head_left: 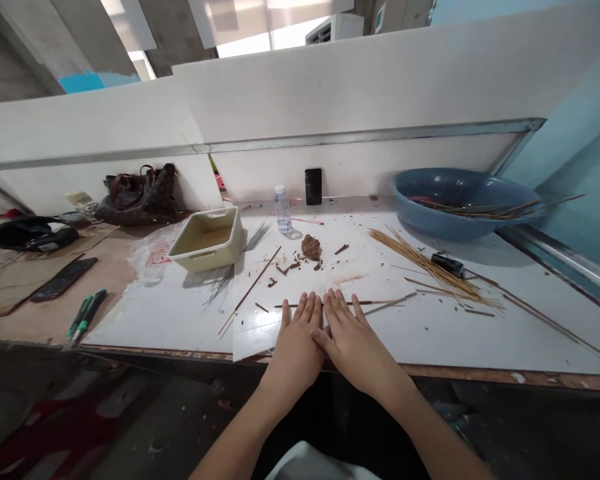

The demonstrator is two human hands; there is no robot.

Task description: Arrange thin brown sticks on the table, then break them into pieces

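Side by side at the table's front, my left hand (pixel 301 331) and my right hand (pixel 349 335) lie flat, fingers stretched forward and thumbs crossing. Under their fingertips runs a thin stick coated in brown paste (pixel 367 303), its bare end pointing right. Just beyond my fingers sits a lump of brown paste (pixel 311 247) with crumbs around it. Another coated stick (pixel 253 288) lies slantwise to the left of my left hand. A bundle of bare thin sticks (pixel 430 267) is spread to the right, with a black cylindrical object (pixel 447 265) on it.
A cream basin (pixel 207 263) of brownish liquid and a water bottle (pixel 283 210) stand beyond my left hand. A phone (pixel 313 187) leans on the partition. A large blue basin (pixel 405 217) with sticks is at the back right; green-handled pliers (pixel 87 315) lie far left.
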